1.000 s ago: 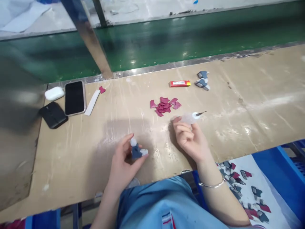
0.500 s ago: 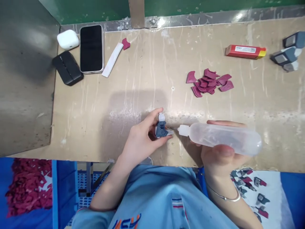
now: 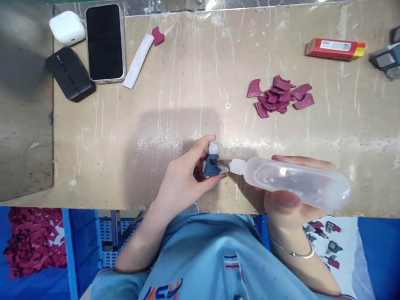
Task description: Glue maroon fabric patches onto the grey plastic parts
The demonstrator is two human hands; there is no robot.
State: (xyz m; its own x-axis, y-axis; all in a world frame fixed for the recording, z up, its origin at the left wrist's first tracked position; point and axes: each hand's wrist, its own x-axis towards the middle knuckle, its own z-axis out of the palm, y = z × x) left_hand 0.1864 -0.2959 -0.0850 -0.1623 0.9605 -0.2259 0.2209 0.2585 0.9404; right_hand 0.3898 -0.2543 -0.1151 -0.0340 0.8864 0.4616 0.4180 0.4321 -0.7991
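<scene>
Between the thumb and fingers of my left hand (image 3: 184, 177) is a small dark blue-grey plastic part (image 3: 211, 165) with whitish pieces at its top and side. My right hand (image 3: 289, 202) is wrapped round a translucent squeeze bottle (image 3: 296, 181), which lies nearly level. The bottle's white cap and thin nozzle point left at the blue-grey part; whether the tip touches it I cannot tell. Beyond my hands, a small pile of maroon pieces (image 3: 278, 96) lies on the table (image 3: 187, 100).
A phone (image 3: 105, 43), a white case (image 3: 67, 28), a black box (image 3: 70, 74) and a white strip (image 3: 138, 61) lie at left. A red lighter-like object (image 3: 334, 49) and blue-grey parts (image 3: 386, 58) lie at right. Below the edge, a blue bin (image 3: 83, 250) stands near maroon pieces (image 3: 36, 241).
The view has shifted a little closer and lower. The bottle's nozzle has come slightly nearer the blue-grey part. Both hands keep their holds.
</scene>
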